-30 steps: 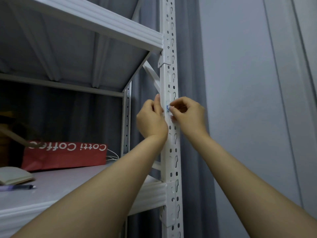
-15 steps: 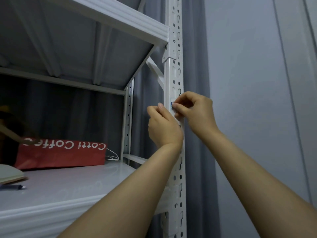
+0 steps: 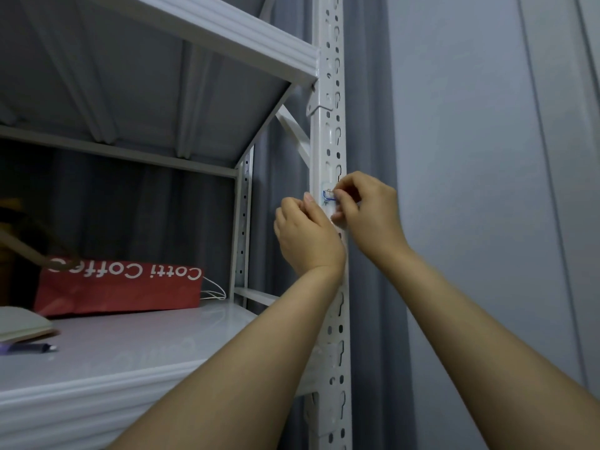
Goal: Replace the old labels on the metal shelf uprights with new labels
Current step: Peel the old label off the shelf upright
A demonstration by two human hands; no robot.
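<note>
A white perforated metal upright (image 3: 329, 131) runs top to bottom at the centre of the head view. A small white label with blue writing (image 3: 327, 197) sits on its front face at mid height. My right hand (image 3: 368, 212) pinches the label's right edge with thumb and fingertips. My left hand (image 3: 306, 237) is curled against the upright's left side just below the label, thumb tip pointing up beside it. Whether the label lies flat or is partly lifted is hidden by the fingers.
A red "Cotti Coffee" paper bag (image 3: 120, 287) lies on the white shelf board (image 3: 123, 349), with a notebook (image 3: 22, 324) and a pen (image 3: 31, 348) at the left. Another shelf (image 3: 207, 24) hangs overhead. Grey curtain (image 3: 373, 125) and wall (image 3: 470, 157) stand right of the upright.
The view has shifted so the upright sits further right. My left hand dropped slightly below the label while my right hand stayed pinched on it.
</note>
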